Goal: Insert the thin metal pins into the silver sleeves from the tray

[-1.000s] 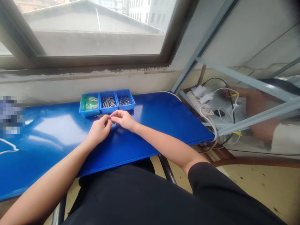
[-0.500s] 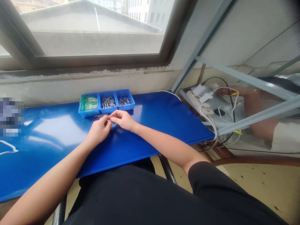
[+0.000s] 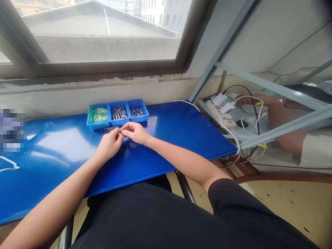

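Left hand (image 3: pixel 110 143) and right hand (image 3: pixel 137 133) meet (whether gripping a piece, cannot tell), scarcely moved, so handwork seems ongoing; metal parts (image 3: pixel 111 129) lie just beyond, by bins (image 3: pixel 120 122) along the table's (image 3: pixel 124 173) far edge.

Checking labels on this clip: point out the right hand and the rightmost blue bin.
Right hand (image 3: pixel 138 133), head view: back of the hand.
Rightmost blue bin (image 3: pixel 139 119), head view: front wall.

Top (image 3: pixel 160 218): black, short-sleeved, plain over visible front, matte cloth. Right sleeve (image 3: pixel 223 197): loose cut, hem ending near elbow, faint creases along cloth. Left sleeve outside view. Forearms (image 3: pixel 178 159) bare, slim. Left hand (image 3: pixel 110 145), right hand (image 3: pixel 137 134): bare, wrists likewise. Lower garment (image 3: pixel 164 183): dark, mostly hidden; cut and fabric too obscured to tell.
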`<state>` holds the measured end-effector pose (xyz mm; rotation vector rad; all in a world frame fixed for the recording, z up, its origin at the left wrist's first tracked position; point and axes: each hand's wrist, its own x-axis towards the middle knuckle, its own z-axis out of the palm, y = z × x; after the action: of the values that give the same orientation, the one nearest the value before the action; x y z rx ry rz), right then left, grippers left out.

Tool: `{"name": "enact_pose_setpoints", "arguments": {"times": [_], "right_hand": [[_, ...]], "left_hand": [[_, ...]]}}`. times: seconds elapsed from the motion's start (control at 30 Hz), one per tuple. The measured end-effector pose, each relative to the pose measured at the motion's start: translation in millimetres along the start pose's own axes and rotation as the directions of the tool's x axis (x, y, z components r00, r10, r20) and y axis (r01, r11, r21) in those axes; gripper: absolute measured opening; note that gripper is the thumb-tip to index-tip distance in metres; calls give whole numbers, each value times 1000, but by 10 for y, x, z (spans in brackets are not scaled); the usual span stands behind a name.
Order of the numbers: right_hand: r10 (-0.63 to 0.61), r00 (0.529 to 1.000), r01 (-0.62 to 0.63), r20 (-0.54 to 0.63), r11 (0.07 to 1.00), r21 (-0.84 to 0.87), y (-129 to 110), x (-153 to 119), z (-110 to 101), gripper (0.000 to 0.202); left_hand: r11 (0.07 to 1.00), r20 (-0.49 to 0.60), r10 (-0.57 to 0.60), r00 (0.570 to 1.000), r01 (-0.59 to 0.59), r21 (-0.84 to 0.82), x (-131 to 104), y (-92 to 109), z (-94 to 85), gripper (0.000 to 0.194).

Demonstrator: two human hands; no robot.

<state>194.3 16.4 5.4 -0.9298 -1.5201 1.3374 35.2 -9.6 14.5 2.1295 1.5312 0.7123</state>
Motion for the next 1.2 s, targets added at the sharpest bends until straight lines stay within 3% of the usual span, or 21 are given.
{"name": "enact_pose_setpoints", "arguments": {"times": [1.2], "right_hand": [[-1,1000,1,3,999,-37,-6,-9,-5,9]], "left_hand": [[998,25,40,999,-41,48,5,-1,-7,23]]}}
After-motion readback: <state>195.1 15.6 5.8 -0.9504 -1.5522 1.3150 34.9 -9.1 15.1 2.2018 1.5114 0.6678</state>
